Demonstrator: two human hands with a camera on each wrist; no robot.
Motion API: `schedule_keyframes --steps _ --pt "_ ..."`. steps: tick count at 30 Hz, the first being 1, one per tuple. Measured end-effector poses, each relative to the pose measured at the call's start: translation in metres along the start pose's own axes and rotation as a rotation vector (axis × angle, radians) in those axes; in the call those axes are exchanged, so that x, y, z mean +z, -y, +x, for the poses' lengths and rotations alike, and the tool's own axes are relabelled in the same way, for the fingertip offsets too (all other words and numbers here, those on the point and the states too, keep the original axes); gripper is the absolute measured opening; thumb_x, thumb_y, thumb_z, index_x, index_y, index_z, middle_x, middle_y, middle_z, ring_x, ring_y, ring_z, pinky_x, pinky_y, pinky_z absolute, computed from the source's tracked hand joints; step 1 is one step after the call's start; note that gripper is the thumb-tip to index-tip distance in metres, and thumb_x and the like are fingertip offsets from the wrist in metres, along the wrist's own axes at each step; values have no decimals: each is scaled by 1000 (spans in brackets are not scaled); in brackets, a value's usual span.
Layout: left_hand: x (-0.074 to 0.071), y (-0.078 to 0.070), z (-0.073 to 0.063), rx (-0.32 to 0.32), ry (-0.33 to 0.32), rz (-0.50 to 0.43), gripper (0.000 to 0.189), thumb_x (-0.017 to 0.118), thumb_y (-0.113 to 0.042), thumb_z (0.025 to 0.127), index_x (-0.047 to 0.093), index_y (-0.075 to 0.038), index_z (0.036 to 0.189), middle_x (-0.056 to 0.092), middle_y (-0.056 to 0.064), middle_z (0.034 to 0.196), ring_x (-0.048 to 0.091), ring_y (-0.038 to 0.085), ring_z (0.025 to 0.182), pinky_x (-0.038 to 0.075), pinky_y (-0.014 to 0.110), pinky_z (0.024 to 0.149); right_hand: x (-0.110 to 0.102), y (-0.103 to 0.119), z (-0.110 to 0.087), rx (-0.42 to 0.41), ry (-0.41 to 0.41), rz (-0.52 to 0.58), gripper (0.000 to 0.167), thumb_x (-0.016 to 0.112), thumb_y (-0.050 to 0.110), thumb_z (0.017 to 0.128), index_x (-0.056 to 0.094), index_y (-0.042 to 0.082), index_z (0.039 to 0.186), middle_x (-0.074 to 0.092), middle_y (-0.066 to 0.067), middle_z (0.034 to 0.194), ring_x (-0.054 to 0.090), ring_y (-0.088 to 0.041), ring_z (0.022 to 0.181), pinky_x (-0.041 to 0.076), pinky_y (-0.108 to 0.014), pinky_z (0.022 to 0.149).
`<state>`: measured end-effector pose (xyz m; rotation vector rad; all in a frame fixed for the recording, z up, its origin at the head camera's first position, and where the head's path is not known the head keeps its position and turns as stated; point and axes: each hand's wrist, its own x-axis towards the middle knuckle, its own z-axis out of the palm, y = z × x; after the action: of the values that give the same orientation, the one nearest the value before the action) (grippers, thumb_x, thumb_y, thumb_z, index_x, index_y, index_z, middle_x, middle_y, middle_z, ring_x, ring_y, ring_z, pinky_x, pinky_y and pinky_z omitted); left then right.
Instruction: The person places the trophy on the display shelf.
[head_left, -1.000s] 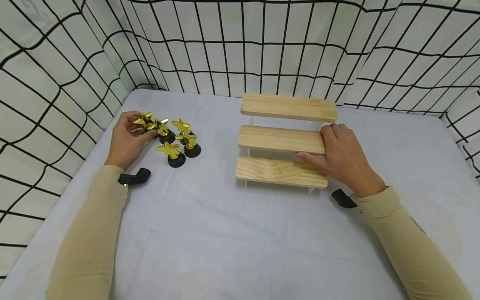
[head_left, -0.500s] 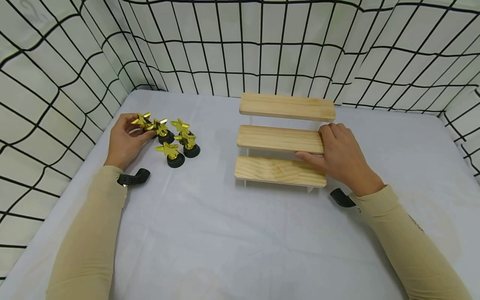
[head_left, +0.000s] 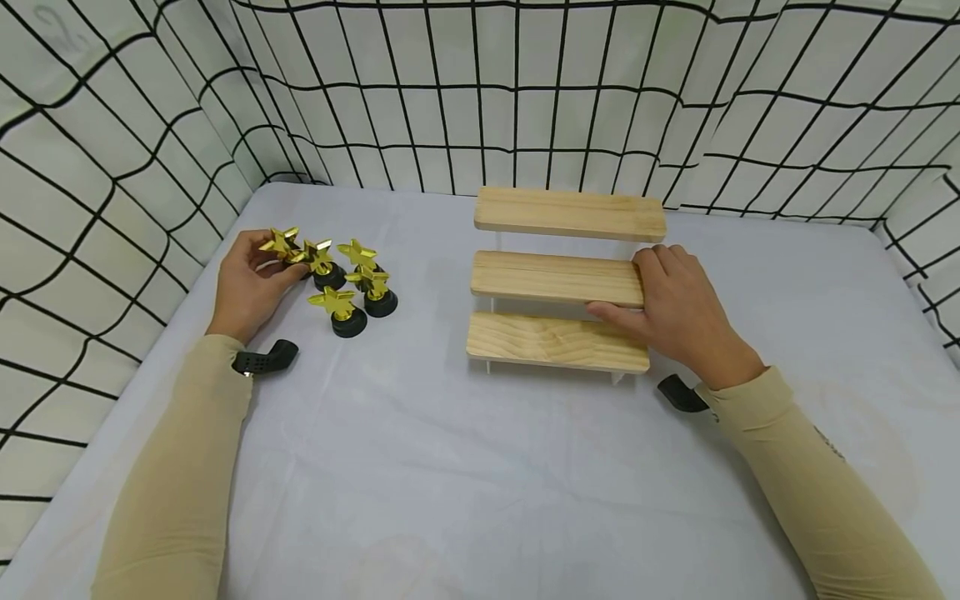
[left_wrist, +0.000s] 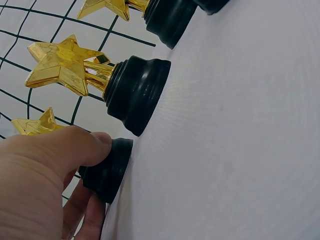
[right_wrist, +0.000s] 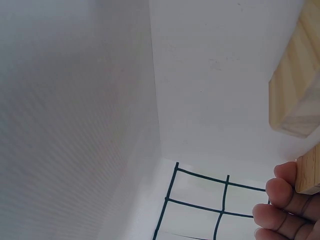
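At the left, several small trophies stand close together, each with a gold star on a round black base. My left hand point(head_left: 247, 287) grips the leftmost star trophy point(head_left: 281, 242); in the left wrist view the thumb presses on its black base point(left_wrist: 117, 162) and fingers show behind it. Another star trophy point(left_wrist: 137, 92) stands upright beside it. Right of centre is a three-tier wooden display stand point(head_left: 555, 277) with clear supports. My right hand point(head_left: 678, 308) holds the right end of its middle board, thumb along the front edge, fingertips at the back; the right wrist view shows the fingers point(right_wrist: 280, 192) beside the wood.
A white cloth point(head_left: 420, 467) covers the table. Black wire grid panels point(head_left: 450, 100) stand along the back and both sides, close behind the display stand. The nearest trophy point(head_left: 347, 312) and others sit just right of my left hand.
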<state>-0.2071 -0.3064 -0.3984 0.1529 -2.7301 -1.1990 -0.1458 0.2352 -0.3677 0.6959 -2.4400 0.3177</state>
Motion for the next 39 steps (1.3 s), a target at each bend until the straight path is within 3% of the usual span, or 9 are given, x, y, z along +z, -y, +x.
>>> schedule_keyframes --steps 10,17,24,29,33,36,39 --pt "0 0 -1 5 3 23 64 71 -26 99 37 -7 150 49 14 149 52 26 135 50 36 118 0 0 0 3 1 -3 98 28 91 89 51 -4 86 47 -15 70 43 -33 62 37 -41 59" --pt "-1 0 -1 4 1 21 65 71 -26 99 38 -7 151 49 13 148 52 27 136 50 36 118 -2 0 0 27 21 21 97 32 90 89 52 -5 88 49 -16 72 46 -34 64 38 -43 60" --pt "-2 -2 -2 20 -42 -4 62 74 -24 96 42 -6 147 52 -3 137 53 4 122 52 19 110 -2 0 0 45 46 18 100 28 92 88 53 -4 90 50 -15 73 47 -33 66 39 -43 61" --pt "-6 1 -5 3 -44 -37 61 74 -26 96 44 -10 146 52 -11 136 53 0 120 51 12 107 -1 1 2 26 39 21 98 28 92 88 52 -4 88 48 -14 72 46 -33 65 38 -42 60" --pt "-11 5 -6 -12 -19 -3 60 75 -31 95 45 -13 144 51 -18 124 53 -4 112 48 1 94 0 2 3 18 34 13 99 25 93 88 52 -3 88 49 -14 72 46 -33 65 39 -42 60" --pt "-12 5 -5 -5 12 36 63 74 -36 95 44 -12 146 51 -15 123 53 -3 110 46 -1 89 -1 2 2 24 30 3 100 23 93 87 52 -2 88 50 -14 73 46 -33 66 39 -42 60" --pt "-11 3 -4 -8 36 57 66 73 -39 96 43 -10 148 54 -2 134 55 4 117 48 3 94 -4 1 1 27 29 4 99 25 93 88 52 -2 88 50 -14 73 47 -33 66 39 -42 60"
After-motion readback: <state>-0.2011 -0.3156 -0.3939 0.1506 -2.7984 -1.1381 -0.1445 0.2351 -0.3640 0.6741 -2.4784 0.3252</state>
